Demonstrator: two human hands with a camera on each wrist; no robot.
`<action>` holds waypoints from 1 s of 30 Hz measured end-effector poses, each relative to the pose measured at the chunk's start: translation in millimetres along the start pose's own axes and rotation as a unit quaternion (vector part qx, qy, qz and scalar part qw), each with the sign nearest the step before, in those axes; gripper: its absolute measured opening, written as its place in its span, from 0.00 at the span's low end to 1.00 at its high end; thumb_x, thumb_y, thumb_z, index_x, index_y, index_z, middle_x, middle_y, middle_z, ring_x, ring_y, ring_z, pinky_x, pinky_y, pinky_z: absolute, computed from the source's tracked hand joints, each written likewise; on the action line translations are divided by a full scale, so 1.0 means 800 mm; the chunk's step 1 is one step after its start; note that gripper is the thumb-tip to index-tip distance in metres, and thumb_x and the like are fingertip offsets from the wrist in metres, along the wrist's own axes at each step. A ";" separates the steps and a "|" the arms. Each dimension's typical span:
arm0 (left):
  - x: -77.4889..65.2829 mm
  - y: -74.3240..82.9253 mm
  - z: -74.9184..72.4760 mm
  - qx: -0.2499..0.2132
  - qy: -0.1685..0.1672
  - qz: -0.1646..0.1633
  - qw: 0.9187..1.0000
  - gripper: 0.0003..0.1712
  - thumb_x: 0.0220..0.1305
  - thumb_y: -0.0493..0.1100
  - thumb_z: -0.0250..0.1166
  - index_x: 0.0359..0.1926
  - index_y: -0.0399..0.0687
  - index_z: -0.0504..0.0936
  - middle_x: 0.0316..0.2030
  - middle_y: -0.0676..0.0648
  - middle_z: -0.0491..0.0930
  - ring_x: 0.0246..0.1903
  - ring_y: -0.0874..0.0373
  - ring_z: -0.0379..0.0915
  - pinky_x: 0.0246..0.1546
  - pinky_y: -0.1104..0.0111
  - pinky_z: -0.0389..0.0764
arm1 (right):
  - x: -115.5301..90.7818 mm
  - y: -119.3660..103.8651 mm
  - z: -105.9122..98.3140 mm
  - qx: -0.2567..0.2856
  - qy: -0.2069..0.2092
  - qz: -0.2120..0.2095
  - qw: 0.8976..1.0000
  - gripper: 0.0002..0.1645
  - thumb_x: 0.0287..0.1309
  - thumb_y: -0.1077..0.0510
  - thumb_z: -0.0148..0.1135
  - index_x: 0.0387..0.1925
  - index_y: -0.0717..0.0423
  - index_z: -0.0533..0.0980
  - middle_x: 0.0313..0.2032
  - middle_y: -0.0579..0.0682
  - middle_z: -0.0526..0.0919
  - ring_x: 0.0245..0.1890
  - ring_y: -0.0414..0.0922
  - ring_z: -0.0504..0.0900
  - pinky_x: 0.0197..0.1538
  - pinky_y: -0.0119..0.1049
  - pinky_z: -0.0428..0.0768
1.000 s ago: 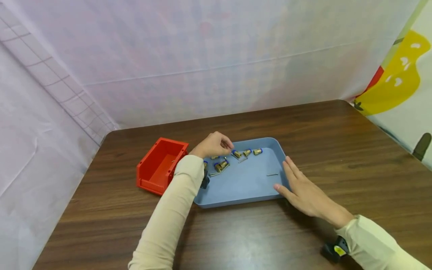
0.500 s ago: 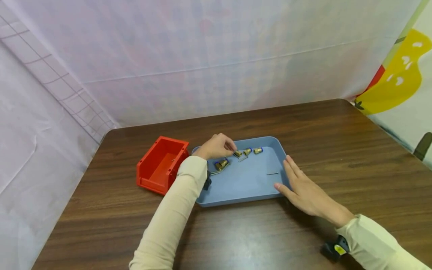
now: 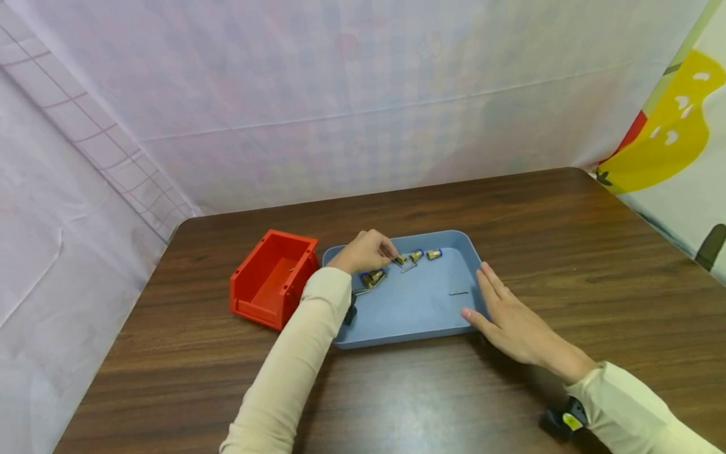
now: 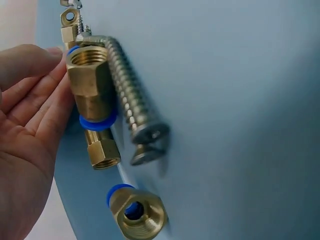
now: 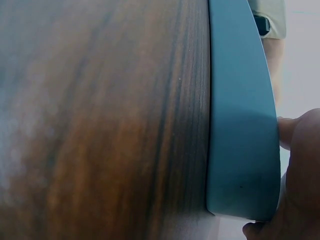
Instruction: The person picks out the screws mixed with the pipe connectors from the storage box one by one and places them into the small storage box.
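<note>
My left hand [image 3: 365, 251] reaches into the blue tray [image 3: 420, 331], its fingertips beside a brass threaded fitting [image 3: 401, 259]. In the left wrist view, thumb and fingers [image 4: 37, 100] come close together near a brass fitting [image 4: 69, 34]; nearer fittings partly cover the tips, so a grip cannot be made out. A brass fitting with a blue collar [image 4: 90, 80] and a screw [image 4: 130, 85] lie close to the camera. My right hand [image 3: 513, 325] rests at the tray's right rim with straight fingers, thumb over the front corner. The right wrist view shows it at the tray wall [image 5: 245, 125].
Left of the tray, close beside it, stands a red bin [image 3: 266, 309] with a small metal piece inside. More brass fittings [image 3: 433, 254] and a lone screw [image 3: 458, 292] lie in the tray. A brown wooden table [image 3: 397, 397] carries everything; cloth hangs behind it.
My left hand has moved slightly right and toward me, and its fingertips now cover part of a fitting that showed more before. The right hand stays at the rim.
</note>
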State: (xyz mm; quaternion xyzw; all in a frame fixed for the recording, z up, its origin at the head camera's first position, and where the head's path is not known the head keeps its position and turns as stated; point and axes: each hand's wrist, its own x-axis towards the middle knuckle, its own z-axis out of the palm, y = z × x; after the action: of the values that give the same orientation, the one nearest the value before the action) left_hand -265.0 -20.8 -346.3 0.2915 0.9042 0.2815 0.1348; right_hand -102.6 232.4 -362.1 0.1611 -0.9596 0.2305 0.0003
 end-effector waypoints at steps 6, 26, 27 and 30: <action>0.000 0.000 0.004 -0.006 0.007 0.007 1.000 0.10 0.64 0.34 0.60 0.42 0.43 0.85 0.42 0.46 0.84 0.44 0.55 0.79 0.45 0.68 0.80 | -0.001 0.000 0.000 0.000 -0.003 0.004 1.000 0.48 0.69 0.42 0.46 0.70 0.74 0.42 0.73 0.69 0.37 0.72 0.64 0.43 0.66 0.62 0.54; 0.002 0.005 0.006 0.025 0.033 0.014 0.999 0.13 0.63 0.30 0.57 0.44 0.43 0.86 0.44 0.46 0.84 0.45 0.55 0.79 0.46 0.68 0.80 | 0.001 -0.002 0.001 0.004 -0.010 0.011 1.000 0.49 0.70 0.42 0.45 0.71 0.74 0.41 0.73 0.68 0.35 0.73 0.63 0.41 0.65 0.63 0.55; 0.003 0.006 0.006 0.026 0.032 0.016 0.999 0.13 0.63 0.30 0.57 0.44 0.42 0.85 0.43 0.45 0.84 0.45 0.54 0.80 0.45 0.68 0.80 | 0.001 -0.003 0.000 0.003 -0.010 0.012 1.000 0.49 0.69 0.41 0.45 0.71 0.74 0.41 0.73 0.68 0.35 0.73 0.63 0.41 0.65 0.63 0.55; 0.002 0.009 0.006 0.025 0.031 0.018 0.999 0.12 0.62 0.30 0.58 0.41 0.42 0.86 0.43 0.45 0.84 0.43 0.55 0.80 0.44 0.68 0.80 | 0.001 -0.003 -0.001 0.003 -0.012 0.014 1.000 0.49 0.69 0.41 0.45 0.71 0.74 0.41 0.73 0.67 0.34 0.73 0.63 0.41 0.65 0.63 0.55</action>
State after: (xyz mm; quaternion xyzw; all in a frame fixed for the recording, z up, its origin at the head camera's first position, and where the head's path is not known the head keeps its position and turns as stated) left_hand -261.3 -12.7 -346.3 0.3023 0.9093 0.2701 0.0942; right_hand -102.3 230.2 -360.5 0.1505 -0.9611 0.2310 -0.0147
